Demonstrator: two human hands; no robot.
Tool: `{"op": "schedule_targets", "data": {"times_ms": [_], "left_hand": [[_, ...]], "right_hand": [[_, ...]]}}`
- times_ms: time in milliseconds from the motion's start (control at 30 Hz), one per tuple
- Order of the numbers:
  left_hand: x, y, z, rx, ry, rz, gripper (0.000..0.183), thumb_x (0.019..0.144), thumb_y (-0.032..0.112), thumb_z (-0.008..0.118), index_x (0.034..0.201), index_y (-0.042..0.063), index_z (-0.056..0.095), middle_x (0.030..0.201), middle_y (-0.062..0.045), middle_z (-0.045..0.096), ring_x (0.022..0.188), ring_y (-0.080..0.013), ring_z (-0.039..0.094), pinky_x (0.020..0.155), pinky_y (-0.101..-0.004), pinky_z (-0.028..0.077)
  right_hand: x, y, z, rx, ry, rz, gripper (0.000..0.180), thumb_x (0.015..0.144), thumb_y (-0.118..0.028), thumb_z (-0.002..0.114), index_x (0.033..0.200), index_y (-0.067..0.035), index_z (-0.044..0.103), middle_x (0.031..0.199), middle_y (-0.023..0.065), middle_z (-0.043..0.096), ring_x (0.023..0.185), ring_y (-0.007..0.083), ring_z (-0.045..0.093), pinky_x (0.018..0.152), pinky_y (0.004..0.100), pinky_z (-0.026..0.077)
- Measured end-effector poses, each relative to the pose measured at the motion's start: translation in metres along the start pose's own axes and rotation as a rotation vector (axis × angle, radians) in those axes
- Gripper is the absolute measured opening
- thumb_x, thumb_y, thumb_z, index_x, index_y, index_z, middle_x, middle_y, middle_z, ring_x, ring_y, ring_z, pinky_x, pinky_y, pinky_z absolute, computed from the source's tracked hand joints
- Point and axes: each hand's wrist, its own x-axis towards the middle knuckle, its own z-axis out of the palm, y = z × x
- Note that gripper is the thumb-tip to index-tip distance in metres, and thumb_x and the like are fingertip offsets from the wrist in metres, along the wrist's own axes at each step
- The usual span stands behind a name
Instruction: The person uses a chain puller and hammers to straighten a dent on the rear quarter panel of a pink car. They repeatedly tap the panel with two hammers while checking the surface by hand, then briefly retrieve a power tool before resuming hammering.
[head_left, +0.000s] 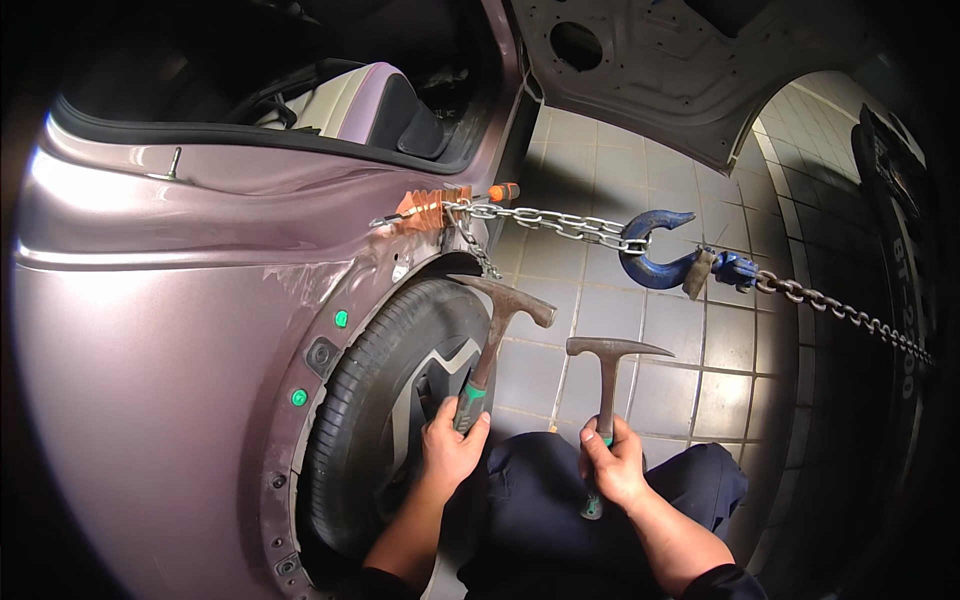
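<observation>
My left hand (454, 444) grips the green-and-black handle of a pick hammer (496, 334). Its steel head, pointed end leftward, hangs in front of a car tyre (360, 397). A second pick hammer (609, 382) is in my right hand (615, 459), its point facing right above the floor. Ahead, a row of coppery pull tabs (429, 210) stands on the creased mauve car body panel (292, 214). A screwdriver with an orange handle (504, 192) appears to run through the tabs. A steel chain (551, 219) links them to a blue hook (652, 255).
From the hook a heavier chain (825, 300) runs taut to a dark equipment frame (896, 300) at right, which bears writing. Overhead at the top right hangs an open car door (652, 82). A thin metal stud (174, 163) sticks out from the panel. Grey tiles cover the floor (600, 315).
</observation>
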Motion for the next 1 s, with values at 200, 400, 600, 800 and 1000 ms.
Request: {"op": "schedule_targets", "data": {"times_ms": [200, 400, 600, 800, 1000], "left_hand": [[0.020, 0.003, -0.004, -0.038, 0.135, 0.138, 0.024, 0.082, 0.018, 0.070, 0.098, 0.002, 0.061, 0.077, -0.012, 0.065, 0.071, -0.0256, 0.063, 0.067, -0.0366, 0.049], [0.033, 0.002, -0.015, -0.041, 0.110, 0.098, 0.021, 0.083, 0.017, 0.069, 0.093, 0.000, 0.062, 0.075, -0.007, 0.063, 0.069, -0.0155, 0.058, 0.067, -0.0321, 0.048], [0.034, 0.000, -0.020, -0.060, 0.100, 0.059, 0.025, 0.083, 0.018, 0.068, 0.099, 0.001, 0.061, 0.078, -0.017, 0.066, 0.072, -0.0291, 0.066, 0.068, -0.0377, 0.050], [0.034, 0.003, -0.021, -0.109, 0.148, 0.158, 0.017, 0.083, 0.014, 0.069, 0.090, 0.001, 0.060, 0.069, -0.002, 0.057, 0.063, -0.0104, 0.054, 0.061, -0.0291, 0.045], [0.027, 0.005, -0.016, -0.074, 0.185, 0.151, 0.018, 0.083, 0.015, 0.069, 0.092, 0.002, 0.061, 0.075, -0.006, 0.062, 0.069, -0.0133, 0.057, 0.066, -0.0311, 0.047]], "right_hand": [[0.010, 0.012, 0.016, -0.030, -0.030, -0.196, 0.016, 0.096, -0.016, 0.060, 0.089, -0.003, 0.054, 0.064, 0.0011, 0.054, 0.052, 0.0094, 0.054, 0.047, 0.0257, 0.043], [0.021, 0.003, 0.049, 0.126, -0.034, -0.322, 0.020, 0.097, -0.019, 0.058, 0.090, -0.002, 0.051, 0.065, 0.0027, 0.052, 0.050, 0.0114, 0.053, 0.046, 0.0256, 0.043], [0.034, -0.003, 0.064, 0.226, -0.043, -0.416, 0.021, 0.098, -0.020, 0.056, 0.092, -0.002, 0.048, 0.067, 0.0044, 0.051, 0.049, 0.0131, 0.051, 0.046, 0.0268, 0.043], [0.045, -0.016, 0.082, 0.315, -0.050, -0.425, 0.020, 0.098, -0.021, 0.056, 0.095, -0.003, 0.048, 0.068, 0.0045, 0.050, 0.049, 0.0129, 0.049, 0.046, 0.0267, 0.043], [0.051, -0.026, 0.089, 0.291, -0.030, -0.432, 0.020, 0.099, -0.021, 0.055, 0.096, -0.003, 0.048, 0.068, 0.0045, 0.050, 0.050, 0.0124, 0.050, 0.046, 0.0268, 0.043]]}}
